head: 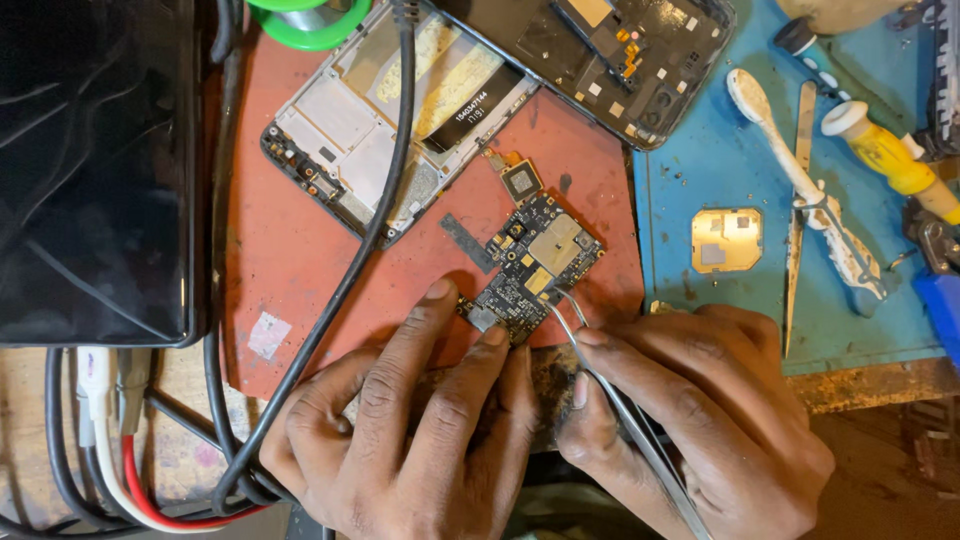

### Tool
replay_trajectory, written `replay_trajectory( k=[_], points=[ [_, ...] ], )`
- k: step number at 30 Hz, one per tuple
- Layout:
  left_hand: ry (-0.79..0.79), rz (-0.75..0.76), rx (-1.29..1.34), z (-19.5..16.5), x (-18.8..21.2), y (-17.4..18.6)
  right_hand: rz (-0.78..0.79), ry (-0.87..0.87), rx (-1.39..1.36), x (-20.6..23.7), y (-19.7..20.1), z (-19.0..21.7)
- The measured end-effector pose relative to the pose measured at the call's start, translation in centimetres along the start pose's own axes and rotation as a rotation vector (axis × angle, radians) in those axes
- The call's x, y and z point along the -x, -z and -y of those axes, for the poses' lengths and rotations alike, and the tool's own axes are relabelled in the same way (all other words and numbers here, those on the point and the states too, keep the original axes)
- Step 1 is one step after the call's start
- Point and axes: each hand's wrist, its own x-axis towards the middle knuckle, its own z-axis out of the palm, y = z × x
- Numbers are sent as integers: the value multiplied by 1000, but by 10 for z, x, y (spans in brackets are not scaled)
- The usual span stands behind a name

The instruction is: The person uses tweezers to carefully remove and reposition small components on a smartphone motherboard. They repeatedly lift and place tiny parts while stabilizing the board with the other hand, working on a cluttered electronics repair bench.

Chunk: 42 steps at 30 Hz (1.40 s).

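A black box [95, 170] sits at nine o'clock. On the red mat [290, 260], the left hand [400, 440] pins the small circuit board [530, 265] at centre with two fingertips [490, 335], not gripping it. A phone frame [390, 130] lies at eleven o'clock. The right hand [700, 420] pinches metal tweezers [620, 410], tips touching the board's right edge. A gold shield [727, 240] rests at three o'clock on the blue mat [700, 130].

The circuit board [530, 268] is black with gold patches on a red mat [290, 260]. At three o'clock lies a blue mat [700, 170]; at twelve, a green reel [312, 22].
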Motion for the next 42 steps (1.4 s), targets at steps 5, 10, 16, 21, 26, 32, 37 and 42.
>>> replay_trajectory(
  k=[5,10,16,21,26,32,37,42],
  points=[
    [14,-15,13,-2,-1,-1,12,-16,13,0,1,1],
    [7,-9,6,-2,-1,-1,-16,-7,-6,-5,-1,3],
    [-11,-18,12,-3,-5,1,-29,-49,6,-7,-2,8],
    [13,-15,-2,-5,-5,1,-26,-16,-1,-4,-1,5],
    [-23,-47,2,-1,-3,-1,-9,0,4,-6,-1,4],
    [2,-13,15,-2,-1,-1,-13,-18,-2,-4,-1,4],
    [17,19,10,-3,-2,2,15,-18,-4,0,1,0],
    [21,11,22,-2,-2,2,18,-3,17,-5,1,3]
  ],
)
